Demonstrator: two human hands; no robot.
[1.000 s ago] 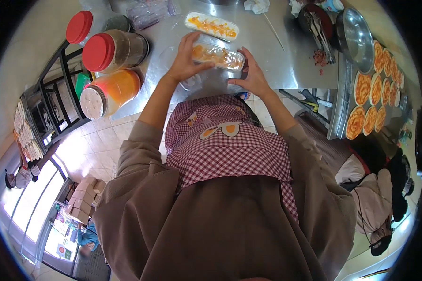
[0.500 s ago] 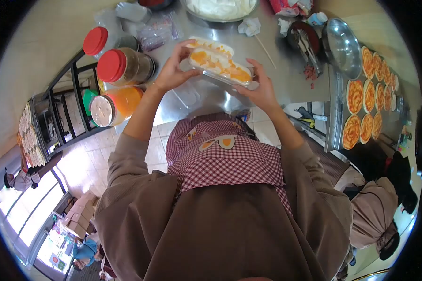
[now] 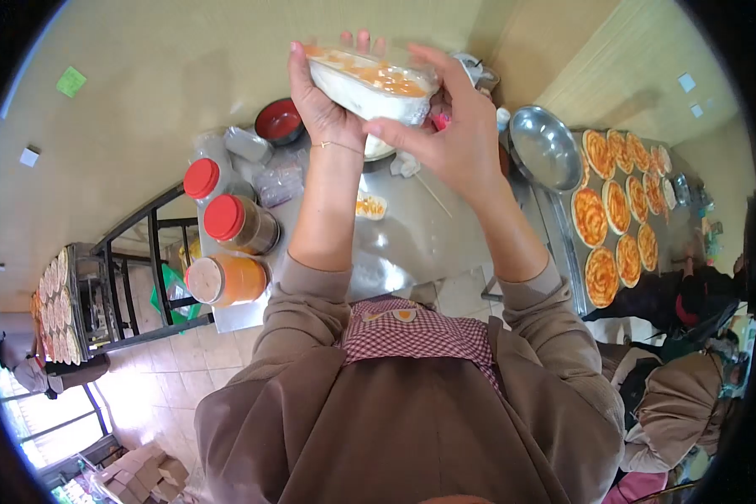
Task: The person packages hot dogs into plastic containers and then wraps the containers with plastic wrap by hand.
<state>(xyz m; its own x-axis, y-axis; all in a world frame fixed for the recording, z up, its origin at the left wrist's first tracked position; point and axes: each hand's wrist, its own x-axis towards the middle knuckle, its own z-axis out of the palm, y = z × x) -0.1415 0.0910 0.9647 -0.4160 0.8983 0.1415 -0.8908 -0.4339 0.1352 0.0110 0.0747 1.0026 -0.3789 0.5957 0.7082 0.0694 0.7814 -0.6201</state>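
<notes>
Raised above the table, a clear plastic container [image 3: 365, 92] of white cream topped with orange pieces is tilted so that its side shows. My left hand [image 3: 332, 118] supports its left end and underside, fingertips showing beyond the far edge. At the right end, my right hand [image 3: 462, 126] grips it, thumb along the near lower side and fingers round the end. A second filled container [image 3: 371, 207] with the same orange topping lies on the table below my forearms. Behind my hands, the bowl of white cream [image 3: 380, 154] is mostly hidden.
Jars with red lids [image 3: 224, 217] and an orange-filled jar [image 3: 227, 280] line the left table edge. A dark bowl with red inside [image 3: 279, 122] stands behind. To the right are a steel bowl [image 3: 546, 149] and sauce-covered dough rounds [image 3: 590, 216]. Another person [image 3: 676, 407] is at lower right.
Both hands have lifted the container from low over the table to higher up and tilted it. The view has tipped upward, showing more wall. The second container stays on the table.
</notes>
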